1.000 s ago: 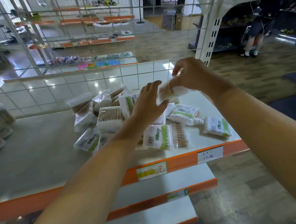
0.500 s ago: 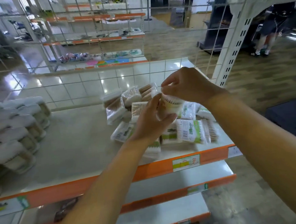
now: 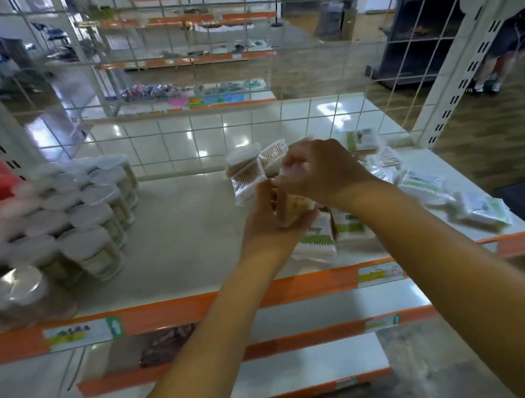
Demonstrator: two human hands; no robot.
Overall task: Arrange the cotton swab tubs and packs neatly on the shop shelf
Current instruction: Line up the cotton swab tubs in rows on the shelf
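matt shelf (image 3: pixel 176 223), glossy plastic packs (image 3: pixel 317 241), wire mesh (image 3: pixel 277 73).

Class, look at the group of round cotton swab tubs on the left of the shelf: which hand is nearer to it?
Left. The left hand sits closer to the tubs, across bare shelf; the right hand is just beyond it, farther right.

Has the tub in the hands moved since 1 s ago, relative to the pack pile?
Yes. The tub, held by both hands, has come toward the shelf's orange front edge, off the pack pile top.
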